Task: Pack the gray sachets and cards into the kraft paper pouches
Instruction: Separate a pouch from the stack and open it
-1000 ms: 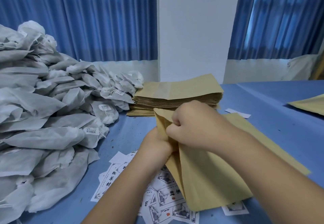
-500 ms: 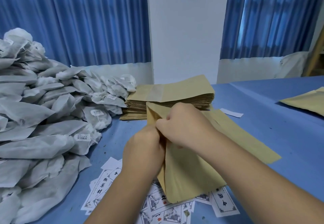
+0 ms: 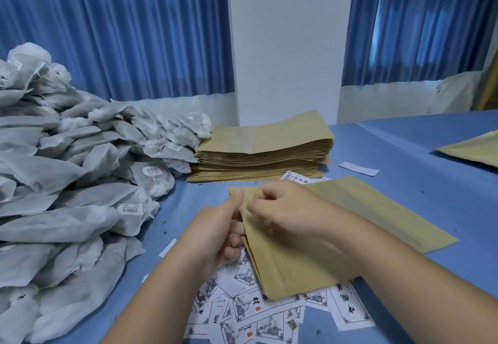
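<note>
Gripping one pouch (image 3: 291, 268) by its upper corner, both hands work over the near middle of the table (image 3: 431, 187); left hand (image 3: 215, 233) pinches the edge, thumb on top and fingers curled beneath; right hand (image 3: 283, 209) is clamped on the same corner with curled fingers, its forearm lying across the paper. Lower end of the pouch covers part of the scattered cards (image 3: 256, 314) at the near edge; a further brown panel runs rightward under the forearm, same pouch or a second not determinable. Sachets (image 3: 67, 195) are heaped along the left edge, touching a stack of pouches (image 3: 264, 152) towards the far edge; a white slip (image 3: 358, 168) lies right of that stack; a separate brown packet (image 3: 474, 149) sits at the right edge.
</note>
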The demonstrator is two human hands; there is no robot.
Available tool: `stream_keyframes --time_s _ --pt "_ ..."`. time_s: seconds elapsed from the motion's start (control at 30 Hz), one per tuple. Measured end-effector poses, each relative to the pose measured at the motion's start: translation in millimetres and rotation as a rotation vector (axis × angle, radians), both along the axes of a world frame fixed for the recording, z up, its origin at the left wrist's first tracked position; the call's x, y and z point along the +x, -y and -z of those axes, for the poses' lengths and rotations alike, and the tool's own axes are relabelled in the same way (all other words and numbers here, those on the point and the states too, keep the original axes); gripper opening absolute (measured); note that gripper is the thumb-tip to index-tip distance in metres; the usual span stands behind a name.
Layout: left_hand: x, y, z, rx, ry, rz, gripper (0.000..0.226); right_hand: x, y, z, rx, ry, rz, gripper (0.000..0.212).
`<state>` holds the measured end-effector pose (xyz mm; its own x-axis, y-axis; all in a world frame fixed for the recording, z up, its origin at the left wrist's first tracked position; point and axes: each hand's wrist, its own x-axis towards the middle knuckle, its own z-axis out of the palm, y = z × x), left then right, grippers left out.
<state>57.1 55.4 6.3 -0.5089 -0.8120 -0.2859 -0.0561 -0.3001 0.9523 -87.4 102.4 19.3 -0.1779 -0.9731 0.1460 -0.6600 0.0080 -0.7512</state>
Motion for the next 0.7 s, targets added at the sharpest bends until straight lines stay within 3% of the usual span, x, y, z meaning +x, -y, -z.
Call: stream_keyframes --time_s 0.1,0.2,0.37,0.57,0.7 --pt "-0.3 4.1 3.7 -0.021 0.007 -0.015 0.022 -49.2 -13.1 2.2 -0.048 -0.104 0.155 0.011" --pt "-2.2 7.3 8.9 -0.059 0.034 -0.03 0.021 -106.6 -30.3 8.1 -0.052 -0.231 0.314 0.013" --pt "-7.7 7.9 14.0 -0.173 0.146 -0.052 0.029 -155.0 -53.1 35.1 0.051 -0.047 0.417 0.028" --pt "-10.3 2.4 15.3 -0.34 0.268 -0.066 0.039 -156.1 -46.4 41.8 0.027 -0.023 0.442 0.036" --pt "-8.8 1.9 13.4 -0.332 0.257 -0.061 0.035 -159.7 -48.9 43.4 0.022 -0.01 0.458 0.036"
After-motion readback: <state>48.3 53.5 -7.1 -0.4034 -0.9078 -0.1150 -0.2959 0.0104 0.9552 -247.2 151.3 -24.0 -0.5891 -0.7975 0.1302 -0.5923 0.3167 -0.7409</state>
